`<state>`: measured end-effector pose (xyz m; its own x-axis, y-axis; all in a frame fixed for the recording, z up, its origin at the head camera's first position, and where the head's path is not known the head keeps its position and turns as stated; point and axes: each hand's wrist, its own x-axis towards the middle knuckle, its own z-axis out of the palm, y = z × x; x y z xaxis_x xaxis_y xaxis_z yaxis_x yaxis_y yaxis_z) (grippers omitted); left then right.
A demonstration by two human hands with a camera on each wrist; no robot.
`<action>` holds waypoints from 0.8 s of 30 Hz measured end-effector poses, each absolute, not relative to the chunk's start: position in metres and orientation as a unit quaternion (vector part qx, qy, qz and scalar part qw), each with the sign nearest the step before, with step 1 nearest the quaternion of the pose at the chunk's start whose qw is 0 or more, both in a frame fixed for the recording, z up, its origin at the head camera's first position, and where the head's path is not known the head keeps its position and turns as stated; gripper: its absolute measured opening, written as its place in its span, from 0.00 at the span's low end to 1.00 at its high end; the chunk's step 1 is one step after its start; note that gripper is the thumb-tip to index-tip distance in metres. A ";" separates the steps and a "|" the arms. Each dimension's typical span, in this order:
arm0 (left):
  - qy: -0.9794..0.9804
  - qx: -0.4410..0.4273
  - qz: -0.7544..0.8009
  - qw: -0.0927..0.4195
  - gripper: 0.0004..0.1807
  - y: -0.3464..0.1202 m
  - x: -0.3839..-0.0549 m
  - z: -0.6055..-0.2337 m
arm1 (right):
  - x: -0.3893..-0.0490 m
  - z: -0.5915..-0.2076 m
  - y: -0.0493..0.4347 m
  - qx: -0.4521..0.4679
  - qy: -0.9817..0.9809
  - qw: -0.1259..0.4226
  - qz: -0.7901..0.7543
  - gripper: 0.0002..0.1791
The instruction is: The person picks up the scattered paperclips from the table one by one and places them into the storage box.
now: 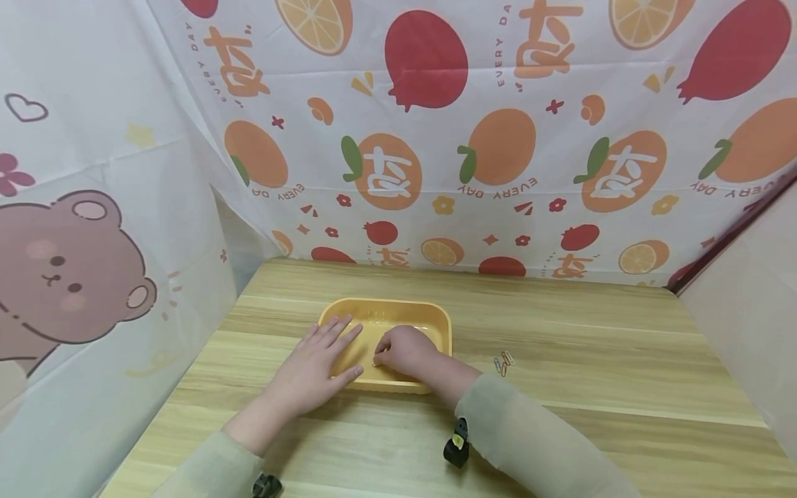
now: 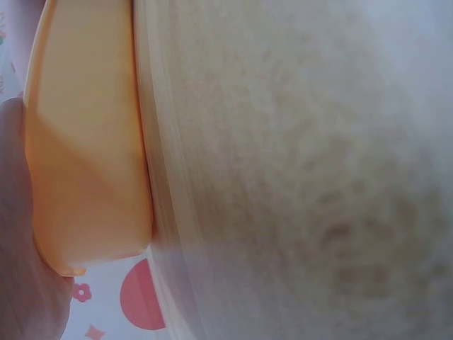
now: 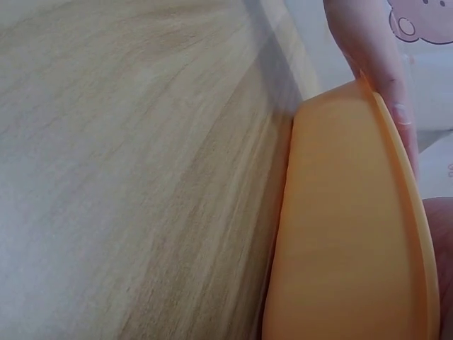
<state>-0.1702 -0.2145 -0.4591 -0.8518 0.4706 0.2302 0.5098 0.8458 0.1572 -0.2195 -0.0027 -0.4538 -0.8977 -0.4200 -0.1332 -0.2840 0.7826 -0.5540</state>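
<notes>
A shallow yellow plastic tray (image 1: 387,304) rests on the wooden table. My left hand (image 1: 308,373) lies across its left rim with the fingers straight and spread, reaching inside; the left wrist view has part of this hand along the tray wall (image 2: 88,156). Inside the tray, my right hand (image 1: 407,351) points down with thumb and fingertips pinched together near the bottom. A tiny thing, seemingly a paper clip, shows at those fingertips, mostly hidden. Several coloured paper clips (image 1: 504,364) lie in a small group on the table, right of the tray.
The wooden table (image 1: 579,346) extends on both sides of the tray. Behind it hangs a white cloth with fruit prints (image 1: 442,159). A cloth with a bear print (image 1: 68,277) hangs at the left, and a pale panel (image 1: 747,325) stands at the right.
</notes>
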 end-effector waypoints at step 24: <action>-0.961 -0.247 -0.105 0.070 0.40 -0.214 -0.170 -0.456 | -0.211 -0.432 0.027 -0.173 0.900 0.088 -0.390 0.10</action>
